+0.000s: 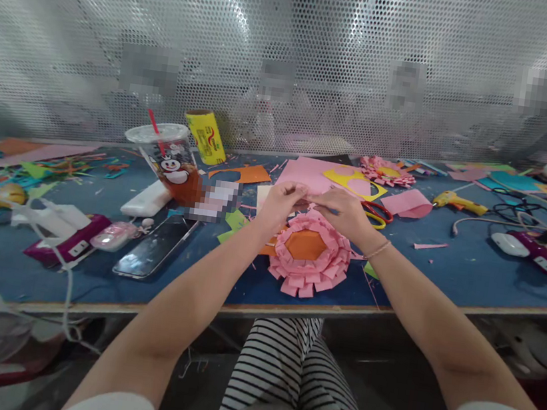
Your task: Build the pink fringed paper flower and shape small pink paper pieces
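Perforated metal screen (298,20) across the back, full width. Before it, a blue tabletop (426,272), strewn with coloured paper scraps, heaviest at far left. Pink sheet (303,172) lies flat just beyond the hands.

Layered pink paper flower (311,245), orange centre, lies near the front edge, between the forearms and just on the near side of the hands. Clear cup (172,165), reddish-brown drink, red straw, stands left of the hands; dark-screened phone (157,247) flat in front of it, screen up.

Left hand (284,200) and right hand (343,209) meet above the flower's far rim. Fingers of both drawn in, tips close together, pinching a small pink paper piece between them; its shape mostly hidden.

Second pink flower (386,171), yellow at centre, lies farther back, right of the pink sheet. Yellow sheet (345,175) with cut-out holes overlaps that sheet. Yellow glue gun (460,201) lies well to the right. Scissors (384,208), red and yellow handles, just beside the right hand.
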Demonstrator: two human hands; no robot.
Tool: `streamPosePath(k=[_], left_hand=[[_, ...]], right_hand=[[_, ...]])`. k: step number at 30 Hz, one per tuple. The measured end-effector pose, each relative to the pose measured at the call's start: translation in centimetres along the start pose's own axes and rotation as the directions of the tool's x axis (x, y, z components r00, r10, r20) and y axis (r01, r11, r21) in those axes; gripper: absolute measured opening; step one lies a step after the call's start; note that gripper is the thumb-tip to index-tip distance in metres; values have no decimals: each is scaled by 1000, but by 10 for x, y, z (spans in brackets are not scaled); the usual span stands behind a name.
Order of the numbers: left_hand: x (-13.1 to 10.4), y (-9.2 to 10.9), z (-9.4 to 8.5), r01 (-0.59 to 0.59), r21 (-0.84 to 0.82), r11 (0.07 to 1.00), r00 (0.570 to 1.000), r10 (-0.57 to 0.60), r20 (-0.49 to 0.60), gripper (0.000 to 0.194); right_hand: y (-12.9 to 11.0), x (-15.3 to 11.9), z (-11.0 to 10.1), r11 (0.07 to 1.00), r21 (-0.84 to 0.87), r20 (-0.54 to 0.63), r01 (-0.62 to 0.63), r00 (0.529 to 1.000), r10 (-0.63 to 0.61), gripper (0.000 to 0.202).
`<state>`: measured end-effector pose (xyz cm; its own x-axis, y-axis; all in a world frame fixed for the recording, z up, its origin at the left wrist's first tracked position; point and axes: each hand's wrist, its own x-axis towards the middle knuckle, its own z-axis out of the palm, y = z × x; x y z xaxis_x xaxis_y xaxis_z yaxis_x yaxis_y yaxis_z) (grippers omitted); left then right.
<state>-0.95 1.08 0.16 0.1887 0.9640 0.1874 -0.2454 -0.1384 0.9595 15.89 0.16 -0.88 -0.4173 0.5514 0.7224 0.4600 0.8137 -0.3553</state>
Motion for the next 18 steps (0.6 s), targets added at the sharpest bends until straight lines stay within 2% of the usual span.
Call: streamPosePath(k=[3, 5, 10, 14, 18], left_hand=[[1, -1, -3, -57, 79, 995, 998, 57, 0, 26], [2, -2, -3, -65, 115, 991, 998, 65, 8, 27], [2, -4, -1, -47, 98, 994, 999, 49, -19, 30], [1, -1, 1, -24, -47, 999, 999, 22, -39, 32], [-1, 2, 2, -6, -116, 993, 997, -3, -76, 34]], right_hand=[[-2, 2, -1, 993, 59, -141, -105, 984, 113, 21], [-3, 3, -2, 978, 85, -188, -193, 960, 206, 23], [-1, 4, -1, 944, 122, -41, -306, 949, 313, 13], [1, 5, 2, 857, 312, -1, -411, 901, 433, 14], [1, 6, 4, 765, 479, 22, -432, 876, 481, 20]])
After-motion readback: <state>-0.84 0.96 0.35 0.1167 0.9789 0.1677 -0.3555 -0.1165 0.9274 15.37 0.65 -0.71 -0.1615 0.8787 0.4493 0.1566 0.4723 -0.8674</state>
